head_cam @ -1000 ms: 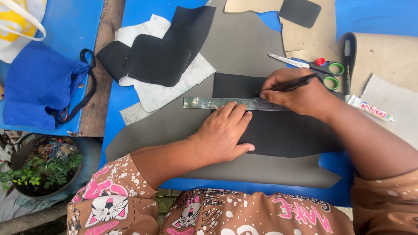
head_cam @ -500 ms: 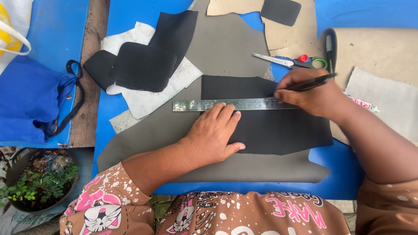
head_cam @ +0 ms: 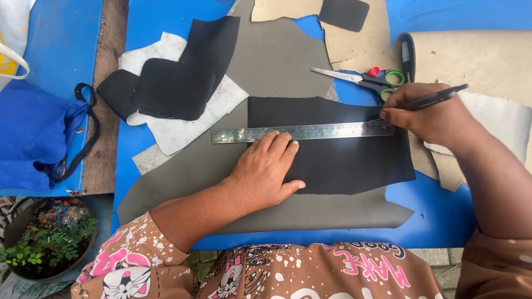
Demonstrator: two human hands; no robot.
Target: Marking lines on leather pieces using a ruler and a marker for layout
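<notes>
A metal ruler lies across a black sheet of material, which rests on a larger grey sheet over a blue table. My left hand presses flat on the black sheet with its fingertips on the ruler's lower edge. My right hand grips a black pen, its tip at the ruler's right end near the black sheet's upper right edge.
Scissors with red and green handles lie just above the ruler. Black textured pieces sit on white scraps at the left. Tan sheets cover the right. A blue bag and a plant pot are at the far left.
My right hand has drawn the pen rightward along the ruler to its right end. My left hand stays pressed on the ruler and black sheet.
</notes>
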